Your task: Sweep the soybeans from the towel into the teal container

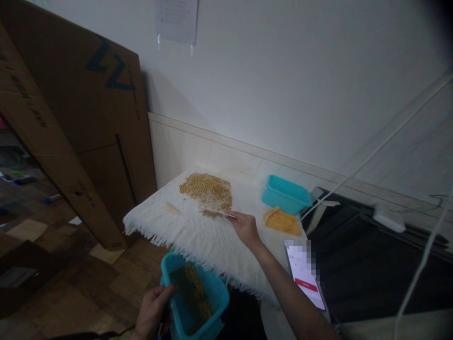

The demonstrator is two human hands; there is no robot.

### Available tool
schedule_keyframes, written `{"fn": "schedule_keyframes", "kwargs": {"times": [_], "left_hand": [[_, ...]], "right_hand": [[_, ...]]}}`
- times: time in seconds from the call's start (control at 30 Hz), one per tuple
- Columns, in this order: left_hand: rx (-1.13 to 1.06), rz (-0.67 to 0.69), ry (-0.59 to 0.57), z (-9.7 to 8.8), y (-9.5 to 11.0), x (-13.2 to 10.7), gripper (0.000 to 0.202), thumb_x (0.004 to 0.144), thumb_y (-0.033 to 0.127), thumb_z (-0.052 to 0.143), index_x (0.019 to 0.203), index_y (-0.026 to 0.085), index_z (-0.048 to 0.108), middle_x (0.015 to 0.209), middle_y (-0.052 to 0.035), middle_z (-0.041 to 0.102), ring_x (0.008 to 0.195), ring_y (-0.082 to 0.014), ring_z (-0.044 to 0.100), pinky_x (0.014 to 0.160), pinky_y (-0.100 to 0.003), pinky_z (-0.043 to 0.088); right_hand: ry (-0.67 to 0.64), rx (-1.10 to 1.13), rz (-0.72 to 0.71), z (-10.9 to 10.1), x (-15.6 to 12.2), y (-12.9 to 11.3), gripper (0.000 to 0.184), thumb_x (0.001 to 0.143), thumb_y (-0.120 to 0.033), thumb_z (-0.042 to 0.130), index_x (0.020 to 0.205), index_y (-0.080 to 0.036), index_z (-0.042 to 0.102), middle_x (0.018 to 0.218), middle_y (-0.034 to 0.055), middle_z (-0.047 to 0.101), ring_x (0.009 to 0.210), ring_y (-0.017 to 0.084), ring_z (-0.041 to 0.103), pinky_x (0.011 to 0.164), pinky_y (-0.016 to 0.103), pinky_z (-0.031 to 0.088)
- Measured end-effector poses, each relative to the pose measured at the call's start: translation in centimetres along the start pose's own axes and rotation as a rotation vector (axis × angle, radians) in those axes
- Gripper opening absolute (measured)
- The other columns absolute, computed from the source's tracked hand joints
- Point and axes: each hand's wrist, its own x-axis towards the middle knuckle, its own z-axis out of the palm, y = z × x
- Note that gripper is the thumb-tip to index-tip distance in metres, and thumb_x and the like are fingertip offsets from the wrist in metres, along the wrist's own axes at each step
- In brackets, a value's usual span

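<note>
My left hand (154, 306) grips the near left rim of a turquoise plastic bin (220, 295), below the front edge of the cloth. Yellowish beans that look like soybeans (198, 278) lie in the bin, beside a darker greenish area I cannot make out. My right hand (247, 230) is closed on a thin, pale, flat strip (212, 209), which reaches left over the cloth. The strip's far end is at the lower side of a spread of loose soybeans (205, 185). These lie on a white fringed cloth (191, 231).
A second turquoise bin (287, 193) stands by the wall, with a folded yellow cloth (282, 221) before it. A lit phone (304, 276) lies at the right edge. Large cardboard boxes (99, 113) stand left. A white cable (382, 151) crosses on the right.
</note>
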Motion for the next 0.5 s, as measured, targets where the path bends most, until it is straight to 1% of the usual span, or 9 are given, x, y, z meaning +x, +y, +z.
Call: {"fn": "schedule_keyframes", "kwargs": {"times": [0.17,0.3,0.43,0.5], "left_hand": [[0.009,0.018,-0.013,-0.11,0.06,0.11,0.047,0.055,0.061,0.064,0.039,0.02,0.048,0.026,0.0028,0.043,0.023,-0.0083,0.031,0.03,-0.022,0.019],[0.018,-0.026,-0.032,-0.07,-0.19,0.49,0.05,0.05,0.066,0.065,0.037,0.021,0.046,0.024,0.0022,0.041,0.022,-0.0087,0.029,0.029,-0.022,0.017],[-0.001,-0.006,-0.017,-0.08,-0.57,0.72,0.049,0.053,0.064,0.065,0.038,0.021,0.045,0.024,0.0036,0.04,0.022,-0.0073,0.028,0.029,-0.021,0.016],[0.013,-0.02,-0.025,-0.21,-0.81,0.89,0.049,0.053,0.064,0.065,0.038,0.022,0.045,0.023,0.0038,0.039,0.021,-0.0072,0.027,0.028,-0.021,0.014]], "right_hand": [[-0.021,-0.013,-0.004,-0.29,-0.12,-0.06,0.022,0.081,-0.016,0.061,0.096,-0.027,0.073,0.095,-0.0017,0.074,0.087,0.02,0.071,0.081,0.033,0.056],[-0.007,-0.022,0.002,-0.13,0.13,-0.1,0.021,0.081,-0.017,0.061,0.096,-0.026,0.073,0.096,-0.0006,0.074,0.088,0.02,0.071,0.083,0.034,0.056],[-0.023,-0.017,-0.006,0.05,-0.21,-0.51,0.024,0.082,-0.015,0.06,0.098,-0.027,0.073,0.097,-0.0014,0.073,0.089,0.02,0.07,0.084,0.034,0.056],[-0.031,-0.011,-0.011,-0.11,-0.56,-0.79,0.024,0.082,-0.015,0.059,0.098,-0.027,0.073,0.097,-0.0014,0.073,0.09,0.02,0.07,0.084,0.033,0.055]]}}
